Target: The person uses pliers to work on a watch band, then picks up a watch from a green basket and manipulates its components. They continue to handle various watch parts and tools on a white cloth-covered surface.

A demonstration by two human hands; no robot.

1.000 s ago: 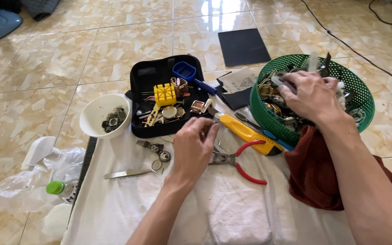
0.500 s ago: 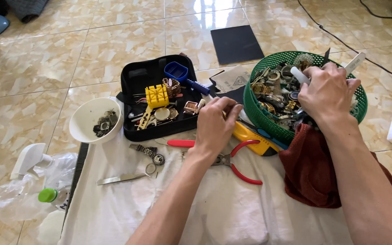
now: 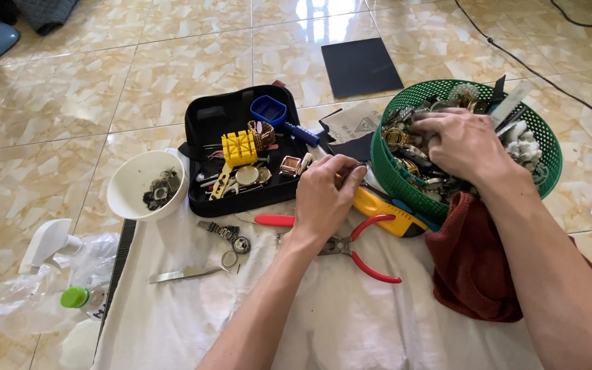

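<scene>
The left hand (image 3: 323,199) pinches a small ring-like metal part (image 3: 358,166) between thumb and fingers, at the near rim of the green basket (image 3: 549,147); what the part is exactly is too small to tell. The right hand (image 3: 464,144) lies inside the basket, fingers curled down into a heap of watches (image 3: 405,147) and metal bits; whether they grasp anything there cannot be told. Judged from how things lie, the sorting is partway: 1 watch (image 3: 231,236) lies out on the white cloth (image 3: 337,322), a white bowl (image 3: 146,185) holds a few small dark parts, and the basket is still full, so most of the heap is left. Just under the left hand lie red pliers (image 3: 358,250) and a yellow tool (image 3: 385,212), both close enough to catch the wrist. Left of them is an open black case (image 3: 220,127) with a yellow block (image 3: 239,147), a blue cup (image 3: 268,109) and small tools. Steel tweezers (image 3: 183,275) lie on the cloth near the watch. A red rag (image 3: 474,274) sits against the right forearm below the basket. At the far left are a spray bottle (image 3: 46,243) and clear plastic. A dark sheet (image 3: 361,66) lies on the tiled floor (image 3: 70,89) beyond.
</scene>
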